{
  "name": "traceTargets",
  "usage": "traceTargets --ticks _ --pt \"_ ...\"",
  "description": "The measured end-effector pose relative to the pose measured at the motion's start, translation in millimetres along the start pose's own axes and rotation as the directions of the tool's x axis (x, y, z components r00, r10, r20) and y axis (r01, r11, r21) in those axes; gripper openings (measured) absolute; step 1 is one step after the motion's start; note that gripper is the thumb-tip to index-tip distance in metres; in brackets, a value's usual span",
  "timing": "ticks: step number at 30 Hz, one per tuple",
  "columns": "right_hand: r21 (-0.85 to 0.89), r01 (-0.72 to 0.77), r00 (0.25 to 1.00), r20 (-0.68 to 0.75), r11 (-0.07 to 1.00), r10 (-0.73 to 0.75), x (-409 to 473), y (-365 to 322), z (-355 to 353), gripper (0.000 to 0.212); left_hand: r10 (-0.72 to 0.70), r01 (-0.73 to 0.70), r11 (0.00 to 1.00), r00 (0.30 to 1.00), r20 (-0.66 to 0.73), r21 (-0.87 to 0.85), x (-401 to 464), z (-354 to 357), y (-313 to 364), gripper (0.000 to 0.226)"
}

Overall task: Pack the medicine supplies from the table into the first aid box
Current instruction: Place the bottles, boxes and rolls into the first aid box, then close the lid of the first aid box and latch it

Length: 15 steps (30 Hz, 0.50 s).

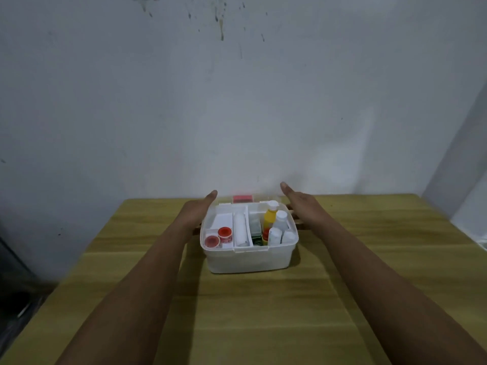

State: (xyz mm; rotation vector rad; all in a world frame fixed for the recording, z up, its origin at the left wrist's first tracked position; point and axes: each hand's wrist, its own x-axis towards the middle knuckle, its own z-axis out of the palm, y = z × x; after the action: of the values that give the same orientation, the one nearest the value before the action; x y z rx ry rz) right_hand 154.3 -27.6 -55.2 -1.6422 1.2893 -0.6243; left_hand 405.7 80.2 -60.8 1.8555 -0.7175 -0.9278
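A white first aid box (250, 260) stands open in the middle of the wooden table (263, 312). Its left tray holds two red tape rolls (224, 233), a white packet and a white bandage roll (241, 229). On the right stand a yellow bottle (270, 216) and several white bottles (279, 219). My left hand (197, 210) is flat along the box's left side, fingers straight. My right hand (299, 202) is alongside the right side, fingers stretched toward the back. Neither hand holds anything. A lid with a red patch (242, 198) shows behind the box.
A pale wall rises right behind the table's far edge. A wall corner stands at the right (461, 167). Dark floor and something dark lie off the table's left edge (21, 285).
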Motion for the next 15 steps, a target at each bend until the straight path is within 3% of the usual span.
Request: traceTargets --ticks 3,6,8,12,15 --pt "0.108 -0.157 0.987 -0.023 0.982 0.16 23.0 1.9 6.6 0.07 -0.005 0.005 1.0 0.999 0.04 -0.021 20.4 5.4 -3.3 0.06" --pt "0.192 -0.217 0.975 -0.002 0.957 0.221 36.9 7.7 13.8 0.052 0.002 -0.001 1.0 0.996 0.086 -0.012 33.8 8.3 -2.4 0.066" --pt "0.21 -0.22 0.974 -0.013 0.952 0.228 41.9 11.1 16.3 0.045 0.021 -0.024 0.999 0.993 0.115 0.028 42.3 8.1 -2.3 0.072" --pt "0.227 -0.199 0.977 -0.034 0.953 0.212 46.5 10.1 10.9 0.027 0.078 -0.086 0.995 0.986 0.15 0.048 44.2 7.1 1.8 0.105" --pt "0.304 -0.133 0.989 -0.027 0.943 0.148 49.7 5.3 3.3 0.031 0.151 -0.156 0.987 0.98 0.129 0.027 39.5 12.0 11.9 0.105"
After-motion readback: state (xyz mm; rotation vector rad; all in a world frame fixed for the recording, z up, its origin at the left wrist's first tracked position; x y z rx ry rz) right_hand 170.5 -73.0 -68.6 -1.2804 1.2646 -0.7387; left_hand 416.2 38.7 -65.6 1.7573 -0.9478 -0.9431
